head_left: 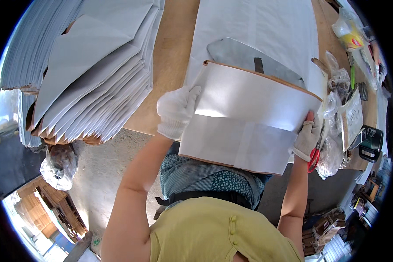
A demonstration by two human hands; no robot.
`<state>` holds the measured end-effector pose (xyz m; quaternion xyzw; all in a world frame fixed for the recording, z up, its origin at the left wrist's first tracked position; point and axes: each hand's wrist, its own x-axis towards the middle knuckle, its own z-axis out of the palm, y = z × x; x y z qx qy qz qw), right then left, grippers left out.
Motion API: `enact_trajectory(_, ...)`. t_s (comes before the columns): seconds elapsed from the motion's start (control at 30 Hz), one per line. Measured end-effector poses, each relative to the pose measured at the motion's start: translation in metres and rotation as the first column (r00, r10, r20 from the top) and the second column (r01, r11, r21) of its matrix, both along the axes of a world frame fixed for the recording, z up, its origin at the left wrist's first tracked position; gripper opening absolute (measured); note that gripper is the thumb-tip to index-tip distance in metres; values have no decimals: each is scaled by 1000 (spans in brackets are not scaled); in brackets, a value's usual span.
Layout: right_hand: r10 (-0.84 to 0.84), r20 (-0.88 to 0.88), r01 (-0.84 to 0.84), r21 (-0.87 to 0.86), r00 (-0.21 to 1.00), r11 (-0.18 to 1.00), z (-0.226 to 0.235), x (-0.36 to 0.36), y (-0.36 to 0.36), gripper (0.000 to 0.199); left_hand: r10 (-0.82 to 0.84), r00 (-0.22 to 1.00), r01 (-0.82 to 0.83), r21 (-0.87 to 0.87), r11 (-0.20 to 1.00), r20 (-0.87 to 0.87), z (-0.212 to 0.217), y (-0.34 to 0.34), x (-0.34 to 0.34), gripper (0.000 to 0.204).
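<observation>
The person's left hand (177, 111), in a white knitted glove, grips the left edge of a large white paper bag with a brown inner lining (249, 118), fingers closed over the fold. The right hand (308, 139), in a similar glove with bare red-nailed fingertips showing, is clamped on the bag's right edge. The bag is held between the two hands at the near edge of a light brown wooden table (172, 52), its open mouth facing the far side and showing a grey inside with a dark strip; its folded bottom hangs over the table's near edge toward the person.

Under the bag, stretching far across the table, lies a flat white paper sheet (266, 22). On the left sits a tall, fanned stack of flat white paper bags (91, 70). At the right, just beside the right hand, lie red-handled scissors (313, 159) among clear crumpled plastic bags (329, 155), with a dark green tape dispenser (371, 142) further right.
</observation>
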<state>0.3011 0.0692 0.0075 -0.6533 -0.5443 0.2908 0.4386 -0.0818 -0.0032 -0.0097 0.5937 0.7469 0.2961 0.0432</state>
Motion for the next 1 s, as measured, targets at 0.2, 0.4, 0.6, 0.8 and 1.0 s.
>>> enact_trajectory(0.2, 112, 372, -125, 10, 922, 992, -34, 9, 33, 27, 31, 983, -45, -74, 996, -179, 0, 7, 7, 44)
enact_trajectory(0.4, 206, 503, -114, -209, 839, 971, -14, -5, 49, 29, 197, 859, -125, 179, 976, -472, -19, 24, 19, 27)
enact_trajectory(0.6, 225, 501, -58, -326, 836, 944, -4, 2, 47, 42, -429, 869, 448, 24, 894, -246, -1, 39, 38, 53)
enact_trajectory(0.8, 144, 740, -48, -149, 657, 988, 11, -14, 37, 31, -417, 887, 401, -121, 908, -199, 12, 39, 46, 56)
enact_trajectory(1.0, 365, 596, -580, 214, 715, 786, -9, -185, -8, 46, -334, 939, 300, -289, 909, -76, 16, 69, 63, 41)
